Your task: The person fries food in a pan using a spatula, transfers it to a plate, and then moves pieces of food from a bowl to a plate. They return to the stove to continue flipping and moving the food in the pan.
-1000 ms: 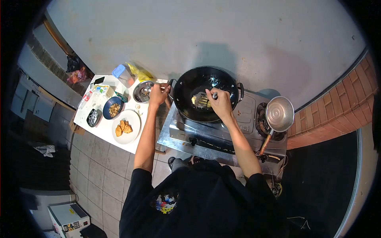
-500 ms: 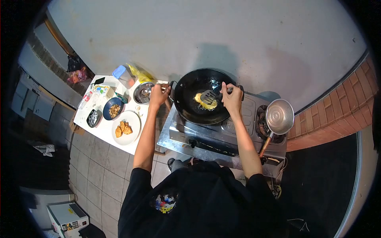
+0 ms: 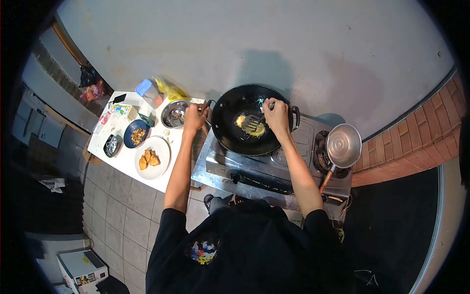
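Note:
A black wok sits on the left burner of the stove, with a yellow, egg-like piece of food frying inside. My right hand is closed round the handle of a dark slotted spatula, whose blade rests over the food and partly hides it. At the wok's left side, my left hand has its fingers closed on the loop handle. Beside that hand stands a metal bowl with small pieces in it.
On the white table to the left are a plate of browned food, a blue bowl, a black tray and a blue-lidded container. A metal saucepan stands on the right burner of the stove.
My right hand has shifted left over the wok, and the spatula blade has moved slightly left and down across the food. My left hand stays at the wok's handle.

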A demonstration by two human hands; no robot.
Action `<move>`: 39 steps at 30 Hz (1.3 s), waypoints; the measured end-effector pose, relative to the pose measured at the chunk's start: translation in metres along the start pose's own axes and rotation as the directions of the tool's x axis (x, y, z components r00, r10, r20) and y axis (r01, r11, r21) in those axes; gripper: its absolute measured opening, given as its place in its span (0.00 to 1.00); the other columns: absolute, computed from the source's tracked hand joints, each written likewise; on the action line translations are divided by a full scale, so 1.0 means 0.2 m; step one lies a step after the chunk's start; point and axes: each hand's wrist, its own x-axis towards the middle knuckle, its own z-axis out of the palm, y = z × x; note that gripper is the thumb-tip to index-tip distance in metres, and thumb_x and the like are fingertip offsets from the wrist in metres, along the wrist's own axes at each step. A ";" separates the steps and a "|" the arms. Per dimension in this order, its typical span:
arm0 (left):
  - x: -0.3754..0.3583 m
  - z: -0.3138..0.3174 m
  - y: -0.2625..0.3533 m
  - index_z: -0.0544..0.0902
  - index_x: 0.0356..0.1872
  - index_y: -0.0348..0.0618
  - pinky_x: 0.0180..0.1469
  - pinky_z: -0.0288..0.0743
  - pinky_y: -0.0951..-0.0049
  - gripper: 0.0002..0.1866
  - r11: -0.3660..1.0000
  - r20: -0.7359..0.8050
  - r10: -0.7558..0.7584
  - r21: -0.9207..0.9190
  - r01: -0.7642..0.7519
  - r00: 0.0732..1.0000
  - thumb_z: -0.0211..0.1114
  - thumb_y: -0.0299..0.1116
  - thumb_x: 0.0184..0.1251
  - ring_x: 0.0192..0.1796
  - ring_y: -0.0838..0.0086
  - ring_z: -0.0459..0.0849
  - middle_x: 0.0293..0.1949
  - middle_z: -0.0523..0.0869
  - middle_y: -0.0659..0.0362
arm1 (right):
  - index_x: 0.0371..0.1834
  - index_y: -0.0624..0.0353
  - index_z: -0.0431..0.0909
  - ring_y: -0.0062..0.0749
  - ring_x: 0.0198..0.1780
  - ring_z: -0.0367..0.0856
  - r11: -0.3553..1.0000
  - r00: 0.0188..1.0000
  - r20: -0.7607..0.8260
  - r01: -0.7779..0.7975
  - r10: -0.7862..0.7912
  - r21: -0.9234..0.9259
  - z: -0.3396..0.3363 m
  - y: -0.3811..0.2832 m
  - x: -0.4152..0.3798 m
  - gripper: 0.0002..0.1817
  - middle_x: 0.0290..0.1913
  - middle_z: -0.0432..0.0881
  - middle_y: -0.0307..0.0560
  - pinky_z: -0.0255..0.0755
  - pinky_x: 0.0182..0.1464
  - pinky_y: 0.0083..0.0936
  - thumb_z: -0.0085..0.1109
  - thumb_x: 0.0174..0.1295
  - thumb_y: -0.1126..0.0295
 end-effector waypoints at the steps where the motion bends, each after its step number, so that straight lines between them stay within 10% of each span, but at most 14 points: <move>1: 0.00 -0.01 0.01 0.86 0.40 0.35 0.42 0.78 0.64 0.14 0.999 0.006 0.032 0.025 -0.032 0.999 0.67 0.36 0.60 0.36 0.57 0.87 0.33 0.87 0.45 | 0.19 0.70 0.74 0.51 0.20 0.79 1.000 1.000 0.008 0.013 -0.013 -0.008 0.01 -0.01 0.01 0.16 0.16 0.76 0.57 0.69 0.26 0.37 0.55 0.62 0.71; 18: 0.01 0.02 -0.06 0.85 0.42 0.34 0.43 0.79 0.65 0.15 0.999 0.040 0.050 -0.001 -0.050 0.998 0.67 0.36 0.61 0.39 0.59 0.88 0.37 0.87 0.45 | 0.19 0.72 0.72 0.64 0.28 0.74 0.996 0.998 -0.019 0.057 -0.058 -0.065 0.07 0.00 0.04 0.15 0.19 0.73 0.65 0.67 0.28 0.43 0.54 0.61 0.72; 28: 0.00 0.02 -0.04 0.87 0.39 0.38 0.44 0.78 0.60 0.14 0.995 0.042 -0.040 -0.093 0.044 0.998 0.71 0.36 0.55 0.40 0.52 0.86 0.34 0.86 0.43 | 0.20 0.66 0.75 0.27 0.13 0.76 0.999 0.996 -0.068 -0.051 0.051 0.003 -0.10 -0.01 -0.08 0.15 0.14 0.77 0.48 0.66 0.18 0.26 0.57 0.63 0.70; 39: 0.02 -0.03 -0.01 0.86 0.38 0.38 0.43 0.77 0.60 0.15 0.994 0.117 0.022 -0.105 -0.009 0.993 0.70 0.38 0.55 0.38 0.53 0.85 0.32 0.86 0.47 | 0.21 0.68 0.77 0.21 0.13 0.74 0.972 0.964 -0.128 -0.235 0.233 -0.002 -0.23 -0.22 -0.17 0.18 0.13 0.75 0.42 0.65 0.13 0.19 0.56 0.66 0.65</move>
